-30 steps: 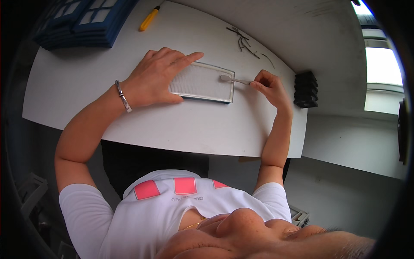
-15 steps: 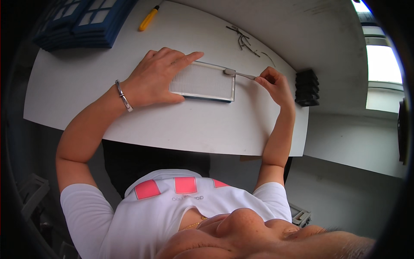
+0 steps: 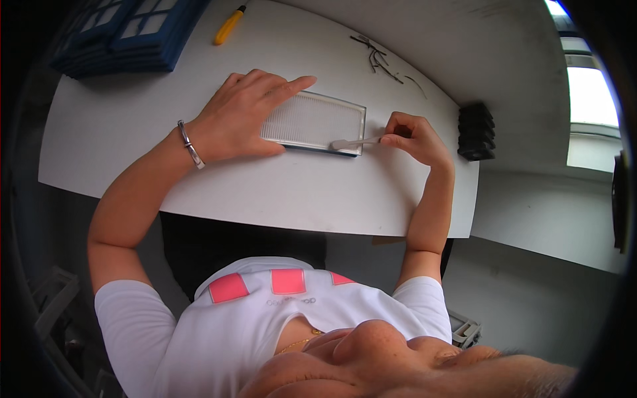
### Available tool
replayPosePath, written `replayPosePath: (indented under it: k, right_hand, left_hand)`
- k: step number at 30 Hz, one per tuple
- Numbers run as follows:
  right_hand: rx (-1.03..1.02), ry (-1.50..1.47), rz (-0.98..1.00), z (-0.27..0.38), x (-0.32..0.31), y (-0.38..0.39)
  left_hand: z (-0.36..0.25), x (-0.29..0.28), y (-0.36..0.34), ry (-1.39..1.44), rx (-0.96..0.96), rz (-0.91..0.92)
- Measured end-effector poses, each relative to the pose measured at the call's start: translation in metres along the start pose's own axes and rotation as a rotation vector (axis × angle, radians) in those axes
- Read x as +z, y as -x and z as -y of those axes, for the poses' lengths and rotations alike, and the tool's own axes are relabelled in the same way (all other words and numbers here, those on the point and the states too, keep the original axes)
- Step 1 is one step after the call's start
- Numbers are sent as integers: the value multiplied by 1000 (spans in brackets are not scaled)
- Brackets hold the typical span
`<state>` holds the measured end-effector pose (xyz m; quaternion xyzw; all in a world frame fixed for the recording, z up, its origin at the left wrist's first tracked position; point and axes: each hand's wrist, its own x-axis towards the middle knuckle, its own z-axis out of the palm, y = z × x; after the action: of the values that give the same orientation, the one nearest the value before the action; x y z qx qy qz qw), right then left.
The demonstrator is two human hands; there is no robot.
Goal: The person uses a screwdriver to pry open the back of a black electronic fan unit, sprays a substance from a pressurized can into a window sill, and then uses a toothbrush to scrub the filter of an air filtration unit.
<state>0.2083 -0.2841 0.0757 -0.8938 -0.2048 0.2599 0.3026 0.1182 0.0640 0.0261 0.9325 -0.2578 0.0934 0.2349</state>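
Observation:
A rectangular pleated filter (image 3: pixel 317 121) with a dark blue edge lies flat on the white table. My left hand (image 3: pixel 245 119) spans its left end, thumb at the near edge and fingers over the far edge, hiding that end. In my right hand (image 3: pixel 415 138) a slim, pale, toothbrush-like tool (image 3: pixel 358 142) is pinched between thumb and fingers. Its small rounded head rests on or just over the filter's near right corner; whether it has bristles I cannot tell.
Blue-framed panels (image 3: pixel 142 40) are stacked at the far left. A yellow-handled tool (image 3: pixel 229 26) lies at the back of the white table (image 3: pixel 265 192). Dark thin strips (image 3: pixel 375 58) lie at the far right, and a stack of black pieces (image 3: pixel 476 131) stands by the right edge.
My right hand has brought the toothbrush-like tool nearer to me, from the filter's far right corner to its near right corner. My left hand stays on the filter.

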Motion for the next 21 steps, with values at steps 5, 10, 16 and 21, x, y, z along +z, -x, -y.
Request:
replayPosePath:
  k: [5,10,16,21]
  right_hand:
    - [-22,-34,-41,-9,-5,0]
    - [-15,14,-23,-1,1,1]
    - [31,32,-19,-6,-7,8]
    - [32,45,-112,-23,-18,4]
  left_hand:
    - [-1,2,-2,-1,-6,-2]
    - [0,3,-1,-5,-21,3]
    - [-2,0,-3,-11,-26,17]
    - [-2,-3,-4,7,-29,90]
